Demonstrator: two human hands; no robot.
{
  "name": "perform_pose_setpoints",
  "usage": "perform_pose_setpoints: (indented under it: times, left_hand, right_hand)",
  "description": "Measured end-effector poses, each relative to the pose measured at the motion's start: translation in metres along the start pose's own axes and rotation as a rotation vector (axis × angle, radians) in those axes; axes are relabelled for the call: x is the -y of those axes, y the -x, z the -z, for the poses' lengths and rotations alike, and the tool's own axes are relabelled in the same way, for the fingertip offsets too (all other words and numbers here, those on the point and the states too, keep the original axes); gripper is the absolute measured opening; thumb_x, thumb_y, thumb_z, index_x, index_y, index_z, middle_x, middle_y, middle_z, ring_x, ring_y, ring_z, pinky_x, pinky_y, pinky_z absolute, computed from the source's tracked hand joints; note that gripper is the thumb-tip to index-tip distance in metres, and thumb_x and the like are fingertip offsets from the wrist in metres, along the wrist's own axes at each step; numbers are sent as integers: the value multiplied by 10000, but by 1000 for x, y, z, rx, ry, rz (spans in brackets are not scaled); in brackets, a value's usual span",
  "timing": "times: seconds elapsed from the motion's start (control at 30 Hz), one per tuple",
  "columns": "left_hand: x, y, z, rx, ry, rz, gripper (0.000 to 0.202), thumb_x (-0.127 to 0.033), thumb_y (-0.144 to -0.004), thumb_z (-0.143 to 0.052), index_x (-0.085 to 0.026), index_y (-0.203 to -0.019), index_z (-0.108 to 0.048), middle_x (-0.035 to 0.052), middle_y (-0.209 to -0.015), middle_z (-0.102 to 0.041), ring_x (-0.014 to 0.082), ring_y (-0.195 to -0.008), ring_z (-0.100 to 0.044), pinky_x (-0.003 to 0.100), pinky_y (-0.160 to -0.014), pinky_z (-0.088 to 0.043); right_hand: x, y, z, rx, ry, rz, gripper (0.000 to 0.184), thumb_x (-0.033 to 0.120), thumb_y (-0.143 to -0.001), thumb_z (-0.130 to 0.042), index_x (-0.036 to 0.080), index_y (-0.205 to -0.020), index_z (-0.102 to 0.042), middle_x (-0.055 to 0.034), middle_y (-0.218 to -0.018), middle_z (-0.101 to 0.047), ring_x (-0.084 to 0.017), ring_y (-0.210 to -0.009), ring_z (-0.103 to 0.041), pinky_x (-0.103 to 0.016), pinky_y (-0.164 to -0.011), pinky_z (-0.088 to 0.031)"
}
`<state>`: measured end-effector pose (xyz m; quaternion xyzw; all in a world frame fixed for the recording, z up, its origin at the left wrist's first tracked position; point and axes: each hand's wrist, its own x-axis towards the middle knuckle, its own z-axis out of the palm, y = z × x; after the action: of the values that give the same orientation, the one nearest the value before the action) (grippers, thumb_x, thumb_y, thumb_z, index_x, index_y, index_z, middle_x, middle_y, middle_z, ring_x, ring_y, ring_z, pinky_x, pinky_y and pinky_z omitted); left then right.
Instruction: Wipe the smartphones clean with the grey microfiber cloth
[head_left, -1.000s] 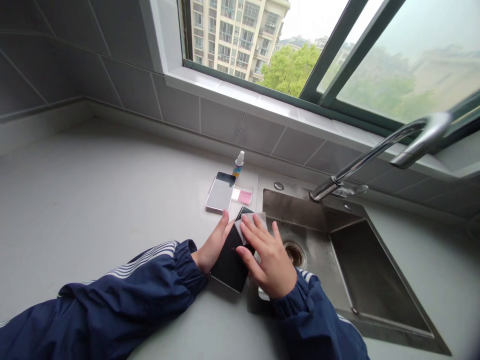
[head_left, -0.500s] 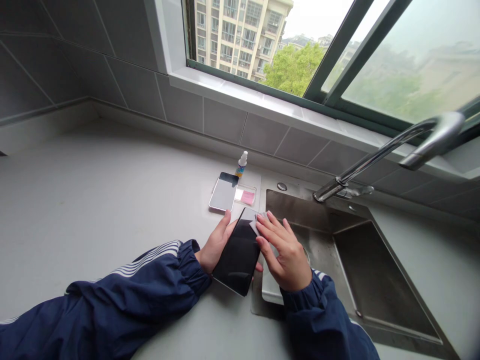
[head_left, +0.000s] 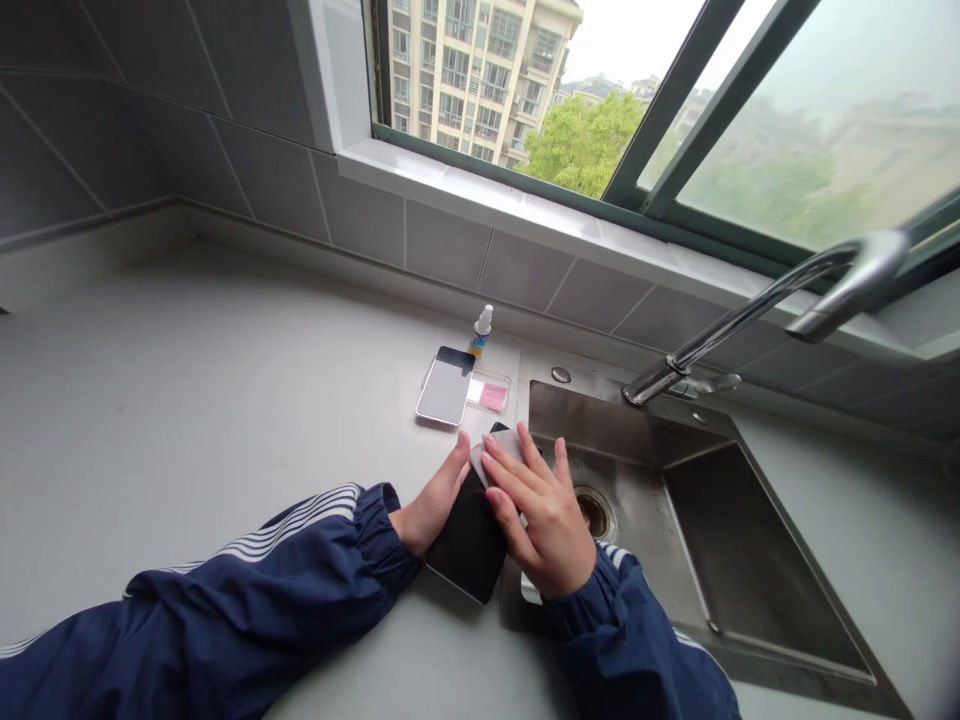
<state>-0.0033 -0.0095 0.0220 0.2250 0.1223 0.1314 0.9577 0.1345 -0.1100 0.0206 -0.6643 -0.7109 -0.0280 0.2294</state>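
A phone (head_left: pixel 463 548) with a dark, glossy screen lies tilted in my left hand (head_left: pixel 431 505), its thumb along the left edge and the other fingers hidden beneath. My right hand (head_left: pixel 546 520) presses a small light-grey cloth (head_left: pixel 511 442) flat against the upper part of the screen, fingers lying over it. Cloth and fingers cover much of the phone's top end. Just beyond, a second phone (head_left: pixel 445 388) with a pale reflection rests on the counter, overlapping a clear case (head_left: pixel 474 392) that has a pink patch (head_left: pixel 493 397). Behind them stands a small white-capped spray bottle (head_left: pixel 481 332).
To the right is a steel sink (head_left: pixel 787 560) with a drain (head_left: pixel 595 512) and a chrome faucet (head_left: pixel 739 325) arching over it. The pale counter (head_left: pixel 225 400) stretches left. A tiled wall and a partly open window (head_left: pixel 525 100) rise behind.
My right hand has slid the cloth left across the phone's upper screen, covering more of it. The phone has tilted slightly in my left hand, whose fingers underneath are now hidden.
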Motion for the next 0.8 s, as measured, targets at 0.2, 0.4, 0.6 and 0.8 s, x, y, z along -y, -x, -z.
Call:
perform_pose_setpoints:
  times: [0.2, 0.4, 0.6, 0.8]
  left_hand:
    - [1, -1, -2, -42, 4, -25, 681, -581, -1004, -346, -186, -1559, -368, 142, -1303, -674, 288, -1228, -629, 424, -1137, -395]
    - [-2, 1, -1, -8, 15, 34, 734, -655, -975, -317, -237, -1579, -311, 145, -1276, -680, 310, -1126, -680, 471, -1042, -479]
    - [-3, 3, 5, 54, -33, 100, 756, -739, -931, -254, -342, -1574, -237, 155, -1203, -687, 334, -924, -726, 486, -744, -591]
    - [-12, 2, 6, 76, 58, 97, 785, -754, -923, -250, -289, -1553, -304, 153, -1193, -685, 344, -987, -706, 523, -858, -555]
  right_hand:
    - [15, -3, -2, 15, 1, -72, 475, 273, -1039, -399, 214, -1509, -428, -62, -1570, -419, -309, -1543, -172, -662, -1218, -154]
    - [12, -1, 0, -55, 9, -146, 439, 287, -1026, -437, 238, -1458, -499, -54, -1526, -485, -328, -1528, -227, -692, -1198, -168]
    - [-4, 2, 0, -177, -46, -272, 421, 308, -1026, -430, 224, -1425, -535, -85, -1519, -493, -314, -1499, -313, -665, -1165, -298]
    - [-2, 2, -3, -165, -98, -247, 460, 298, -1024, -434, 229, -1477, -481, -90, -1553, -444, -299, -1507, -295, -622, -1171, -332]
